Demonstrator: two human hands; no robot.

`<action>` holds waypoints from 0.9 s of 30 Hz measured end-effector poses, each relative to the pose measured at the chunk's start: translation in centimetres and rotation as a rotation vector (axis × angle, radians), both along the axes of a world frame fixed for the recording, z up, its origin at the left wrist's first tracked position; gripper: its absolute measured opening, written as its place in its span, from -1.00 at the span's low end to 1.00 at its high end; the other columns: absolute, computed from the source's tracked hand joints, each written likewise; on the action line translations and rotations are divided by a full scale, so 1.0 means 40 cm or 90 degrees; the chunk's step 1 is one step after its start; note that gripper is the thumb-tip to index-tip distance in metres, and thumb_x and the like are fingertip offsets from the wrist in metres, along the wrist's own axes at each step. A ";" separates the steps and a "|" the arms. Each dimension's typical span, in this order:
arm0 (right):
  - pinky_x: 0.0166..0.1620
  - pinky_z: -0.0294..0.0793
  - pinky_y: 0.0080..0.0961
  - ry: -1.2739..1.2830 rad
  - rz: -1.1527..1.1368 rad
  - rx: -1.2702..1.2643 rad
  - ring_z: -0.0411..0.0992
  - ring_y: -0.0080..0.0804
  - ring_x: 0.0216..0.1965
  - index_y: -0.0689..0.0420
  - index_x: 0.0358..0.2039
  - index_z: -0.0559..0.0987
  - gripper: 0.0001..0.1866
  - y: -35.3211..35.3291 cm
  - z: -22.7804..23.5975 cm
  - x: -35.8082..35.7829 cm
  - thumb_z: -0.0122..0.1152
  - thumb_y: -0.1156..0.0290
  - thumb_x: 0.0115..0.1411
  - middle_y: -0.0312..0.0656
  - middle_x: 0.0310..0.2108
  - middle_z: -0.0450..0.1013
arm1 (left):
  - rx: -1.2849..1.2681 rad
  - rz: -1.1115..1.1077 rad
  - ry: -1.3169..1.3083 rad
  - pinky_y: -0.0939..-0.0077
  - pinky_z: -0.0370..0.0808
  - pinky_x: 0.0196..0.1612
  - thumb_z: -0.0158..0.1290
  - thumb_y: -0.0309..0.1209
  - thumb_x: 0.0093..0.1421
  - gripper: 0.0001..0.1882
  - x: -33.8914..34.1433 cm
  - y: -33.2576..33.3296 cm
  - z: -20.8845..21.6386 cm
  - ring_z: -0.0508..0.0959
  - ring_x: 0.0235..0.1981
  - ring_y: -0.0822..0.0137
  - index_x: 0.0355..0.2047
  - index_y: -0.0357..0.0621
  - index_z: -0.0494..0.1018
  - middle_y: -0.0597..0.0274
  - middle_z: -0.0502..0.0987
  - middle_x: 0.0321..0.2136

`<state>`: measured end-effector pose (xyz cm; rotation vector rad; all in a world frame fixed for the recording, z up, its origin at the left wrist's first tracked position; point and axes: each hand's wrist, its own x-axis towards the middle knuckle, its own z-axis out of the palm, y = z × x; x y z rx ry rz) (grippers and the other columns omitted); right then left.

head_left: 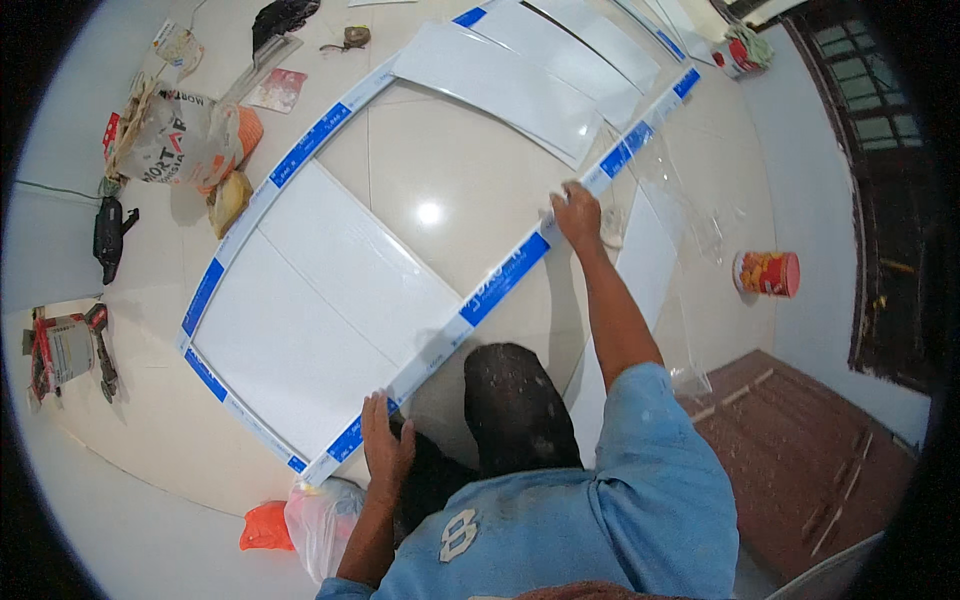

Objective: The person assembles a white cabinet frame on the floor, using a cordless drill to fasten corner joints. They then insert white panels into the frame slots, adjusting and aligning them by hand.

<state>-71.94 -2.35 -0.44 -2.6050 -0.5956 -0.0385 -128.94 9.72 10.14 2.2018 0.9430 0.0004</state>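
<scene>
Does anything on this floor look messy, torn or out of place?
Yes. A torn paper sack slumps open at the upper left, and clear plastic film lies crumpled beside the right hand. Both hands, the left too, press on the white frame strip, which looks undamaged.

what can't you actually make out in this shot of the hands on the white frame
- Head view: left hand covers the near corner of the white frame; the joint is hidden.
- Right hand hides what its palm presses on the frame rail.
- Far end of the frame is cut off by the top edge.
- Clear plastic film: its edges are too faint to trace.
</scene>
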 end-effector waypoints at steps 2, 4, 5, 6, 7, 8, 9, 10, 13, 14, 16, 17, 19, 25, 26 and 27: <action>0.21 0.51 -0.05 -0.019 0.010 -0.092 0.42 0.20 0.24 0.22 0.27 0.46 -0.18 0.099 -0.013 0.134 0.53 0.03 0.12 0.28 0.17 0.45 | 0.001 0.023 0.007 -0.10 0.17 0.48 0.25 -0.44 0.19 -0.24 0.017 0.010 0.017 0.28 0.41 -0.32 0.39 -0.31 0.28 -0.32 0.35 0.34; 0.34 0.37 0.07 -0.009 0.043 -0.202 0.19 0.30 0.43 0.18 0.47 0.22 0.16 0.175 -0.034 0.208 0.60 -0.13 0.02 0.35 0.38 0.23 | 0.017 0.031 0.034 -0.10 0.18 0.48 0.24 -0.44 0.20 -0.25 -0.031 0.009 0.027 0.29 0.39 -0.32 0.39 -0.31 0.28 -0.31 0.35 0.33; 0.38 0.30 0.14 0.020 0.063 -0.243 0.09 0.34 0.47 0.16 0.52 0.13 0.27 0.221 -0.020 0.245 0.61 -0.19 -0.02 0.35 0.44 0.13 | 0.019 0.053 0.070 -0.10 0.19 0.47 0.23 -0.45 0.20 -0.26 -0.063 0.001 0.033 0.30 0.38 -0.32 0.39 -0.31 0.29 -0.31 0.36 0.33; 0.42 0.23 0.21 0.042 0.078 -0.285 0.00 0.37 0.52 0.14 0.56 0.04 0.38 0.254 -0.013 0.293 0.63 -0.25 -0.07 0.36 0.49 0.04 | 0.019 0.070 0.099 -0.10 0.20 0.46 0.23 -0.45 0.21 -0.27 -0.096 -0.012 0.033 0.32 0.37 -0.32 0.38 -0.31 0.29 -0.31 0.36 0.32; 0.43 0.12 0.36 0.046 0.072 -0.265 -0.08 0.39 0.55 0.12 0.59 -0.03 0.56 0.240 -0.035 0.383 0.68 -0.35 -0.23 0.38 0.52 -0.02 | 0.010 0.077 0.115 -0.10 0.21 0.45 0.22 -0.45 0.21 -0.28 -0.110 -0.023 0.020 0.33 0.36 -0.31 0.37 -0.31 0.30 -0.31 0.37 0.31; 0.44 0.11 0.38 0.066 0.072 -0.273 -0.11 0.38 0.56 0.09 0.60 -0.06 0.59 0.243 -0.048 0.441 0.69 -0.35 -0.26 0.36 0.53 -0.06 | -0.010 0.116 0.144 -0.09 0.22 0.45 0.22 -0.44 0.23 -0.30 -0.127 -0.039 0.032 0.33 0.35 -0.31 0.36 -0.31 0.31 -0.31 0.37 0.30; 0.44 0.09 0.40 0.085 0.072 -0.281 -0.13 0.36 0.57 0.06 0.61 -0.10 0.63 0.245 -0.049 0.498 0.69 -0.36 -0.29 0.34 0.55 -0.09 | -0.031 0.155 0.171 -0.09 0.23 0.44 0.22 -0.42 0.24 -0.32 -0.135 -0.054 0.052 0.34 0.35 -0.30 0.35 -0.31 0.32 -0.31 0.38 0.29; 0.44 0.07 0.42 0.107 0.073 -0.291 -0.16 0.34 0.58 0.03 0.61 -0.13 0.66 0.252 -0.048 0.546 0.70 -0.36 -0.32 0.32 0.56 -0.13 | -0.052 0.195 0.201 -0.08 0.24 0.44 0.22 -0.40 0.26 -0.34 -0.144 -0.073 0.064 0.34 0.34 -0.30 0.34 -0.31 0.34 -0.32 0.38 0.29; 0.45 0.00 0.49 0.159 0.110 -0.365 -0.22 0.34 0.59 -0.05 0.62 -0.18 0.71 0.276 -0.039 0.657 0.75 -0.31 -0.38 0.30 0.58 -0.21 | -0.092 0.285 0.302 -0.07 0.26 0.43 0.22 -0.33 0.30 -0.37 -0.195 -0.113 0.070 0.35 0.34 -0.28 0.32 -0.29 0.36 -0.32 0.39 0.26; 0.45 0.00 0.50 0.175 0.122 -0.384 -0.22 0.33 0.59 -0.06 0.62 -0.20 0.73 0.288 -0.041 0.680 0.77 -0.29 -0.40 0.29 0.59 -0.20 | -0.078 0.275 0.316 -0.07 0.26 0.43 0.22 -0.31 0.31 -0.37 -0.211 -0.115 0.072 0.34 0.35 -0.28 0.33 -0.29 0.36 -0.32 0.39 0.27; 0.44 0.01 0.51 0.205 0.171 -0.435 -0.23 0.32 0.60 -0.08 0.63 -0.23 0.76 0.346 -0.045 0.688 0.80 -0.23 -0.43 0.26 0.59 -0.20 | -0.067 0.275 0.352 -0.08 0.25 0.44 0.22 -0.28 0.33 -0.37 -0.249 -0.146 0.088 0.34 0.36 -0.27 0.33 -0.28 0.36 -0.32 0.39 0.29; 0.46 -0.01 0.47 0.184 0.198 -0.458 -0.20 0.32 0.59 -0.03 0.62 -0.20 0.75 0.373 -0.052 0.668 0.79 -0.24 -0.43 0.26 0.58 -0.13 | -0.061 0.278 0.377 -0.08 0.25 0.44 0.22 -0.28 0.33 -0.37 -0.268 -0.161 0.101 0.33 0.36 -0.27 0.34 -0.28 0.36 -0.32 0.38 0.29; 0.46 -0.06 0.53 0.135 0.227 -0.414 -0.19 0.34 0.59 -0.04 0.62 -0.22 0.78 0.332 -0.090 0.788 0.80 -0.25 -0.47 0.28 0.59 -0.21 | -0.061 0.271 0.389 -0.09 0.24 0.45 0.22 -0.29 0.33 -0.36 -0.247 -0.142 0.064 0.32 0.38 -0.27 0.34 -0.28 0.36 -0.32 0.38 0.31; 0.40 0.32 0.17 0.103 0.199 -0.425 0.18 0.20 0.47 0.16 0.59 -0.10 0.73 0.260 -0.069 0.898 0.78 -0.27 -0.45 0.21 0.46 0.18 | -0.056 0.267 0.343 -0.07 0.25 0.45 0.14 -0.36 0.33 -0.44 -0.140 -0.077 0.037 0.34 0.35 -0.28 0.30 -0.30 0.39 -0.31 0.37 0.30; 0.38 0.35 0.17 0.103 0.210 -0.447 0.24 0.22 0.43 0.18 0.58 -0.07 0.71 0.295 -0.058 0.848 0.78 -0.26 -0.45 0.19 0.43 0.23 | -0.058 0.278 0.354 -0.06 0.25 0.45 0.13 -0.37 0.33 -0.45 -0.141 -0.098 0.053 0.35 0.35 -0.28 0.30 -0.31 0.39 -0.31 0.37 0.30; 0.35 0.38 0.16 0.093 0.211 -0.467 0.30 0.24 0.39 0.21 0.57 -0.04 0.70 0.311 -0.030 0.822 0.79 -0.26 -0.46 0.18 0.40 0.28 | -0.059 0.283 0.352 -0.06 0.25 0.45 0.12 -0.38 0.33 -0.45 -0.135 -0.107 0.052 0.35 0.34 -0.29 0.30 -0.31 0.39 -0.32 0.37 0.29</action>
